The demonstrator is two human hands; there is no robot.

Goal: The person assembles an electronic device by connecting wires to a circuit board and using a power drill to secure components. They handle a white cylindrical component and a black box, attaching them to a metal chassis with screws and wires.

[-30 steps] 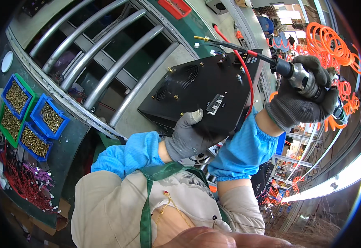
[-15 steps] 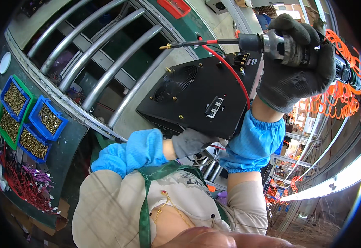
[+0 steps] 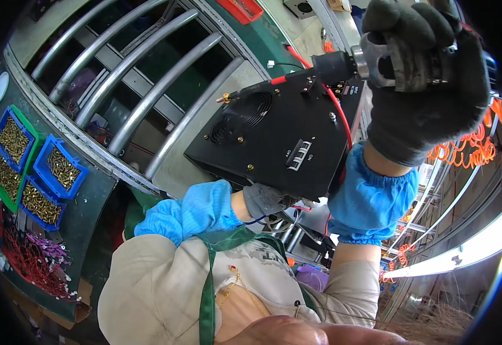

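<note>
My right hand [image 3: 429, 109], in a dark grey glove, is raised at the upper right. Its fingers wrap round a power screwdriver [image 3: 372, 60] with a silver collar and a long, thin shaft [image 3: 262, 84] marked by a red band. Brass-coloured metal [image 3: 226, 98] shows at the shaft's tip, over the far left corner of a black metal box [image 3: 274, 138]; whether it touches the box I cannot tell. My gloved left hand [image 3: 262, 199] is at the box's near edge, its fingers partly hidden there. Several brass screws, a round fan grille [image 3: 242, 118] and a slotted white label mark the box.
Steel rollers [image 3: 159, 95] curve away at the left. Blue trays [image 3: 61, 167] and a green tray [image 3: 6, 187] of small brass screws stand on a dark green bench, beside red wires [image 3: 29, 264]. A red cable [image 3: 338, 106] crosses the box. Orange coiled hoses [image 3: 475, 144] hang at right.
My right hand has come up and to the right, appearing larger. The screwdriver's tip has dropped toward the box's far left corner. My left hand stays by the box's near edge.
</note>
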